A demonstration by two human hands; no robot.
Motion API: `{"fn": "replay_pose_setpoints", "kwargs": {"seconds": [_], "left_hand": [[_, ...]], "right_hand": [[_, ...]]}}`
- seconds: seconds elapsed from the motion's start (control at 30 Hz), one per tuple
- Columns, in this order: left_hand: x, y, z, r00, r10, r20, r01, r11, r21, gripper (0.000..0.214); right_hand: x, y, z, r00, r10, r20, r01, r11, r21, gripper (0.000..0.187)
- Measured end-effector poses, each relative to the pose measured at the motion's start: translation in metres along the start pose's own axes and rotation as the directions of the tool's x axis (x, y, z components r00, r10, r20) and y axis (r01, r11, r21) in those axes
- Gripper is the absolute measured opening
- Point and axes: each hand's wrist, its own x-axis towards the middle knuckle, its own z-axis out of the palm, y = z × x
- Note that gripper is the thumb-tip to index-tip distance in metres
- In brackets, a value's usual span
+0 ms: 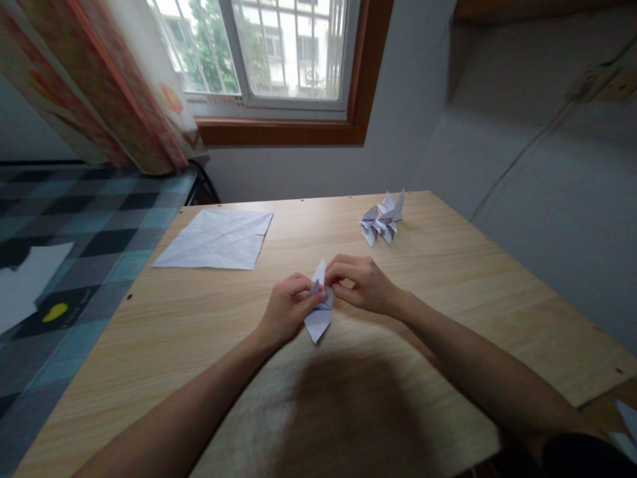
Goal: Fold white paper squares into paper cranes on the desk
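Between my hands, low over the middle of the wooden table, is a folded white paper piece with pointed ends facing toward me and away. My left hand grips it from the left, thumb laid across its centre and fingers behind. From the right, my right hand pinches at the paper's right edge with thumb and fingertips together. A small flap stands up near the left thumb. My fingers cover part of the folds in the centre.
A creased white paper sheet lies flat at the back left of the table. Several folded paper figures cluster at the back right. On the left, a checkered bed cover holds loose white paper. A window is beyond.
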Motion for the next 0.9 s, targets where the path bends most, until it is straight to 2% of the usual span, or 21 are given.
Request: {"fn": "replay_pose_setpoints", "kwargs": {"seconds": [0.17,0.47,0.53,0.6,0.77,0.9], "left_hand": [[0.000,0.001,0.000,0.998,0.007,-0.065,-0.006,1.000,0.010,0.018],[-0.001,0.002,0.000,0.991,0.071,-0.115,-0.058,0.992,0.112,0.021],[-0.002,0.003,0.000,0.989,0.077,-0.123,-0.061,0.990,0.127,0.023],[-0.002,0.002,0.001,0.990,0.079,-0.117,-0.064,0.990,0.124,0.026],[-0.001,-0.007,0.002,0.992,0.041,-0.117,-0.032,0.997,0.073,0.017],[0.000,-0.011,0.003,0.997,0.031,-0.069,-0.024,0.995,0.097,0.038]], "right_hand": [[-0.001,0.004,-0.002,0.999,0.043,0.003,-0.043,0.999,0.020,0.009],[-0.001,0.000,0.004,0.956,0.288,0.050,-0.291,0.929,0.228,0.004],[0.000,-0.001,0.006,0.945,0.325,0.025,-0.321,0.914,0.249,0.012],[0.000,-0.001,0.009,0.939,0.343,-0.012,-0.327,0.905,0.273,0.015],[0.000,-0.002,0.009,0.949,0.309,-0.067,-0.282,0.923,0.261,0.004],[0.000,0.000,0.003,0.958,0.283,-0.049,-0.264,0.936,0.234,0.004]]}}
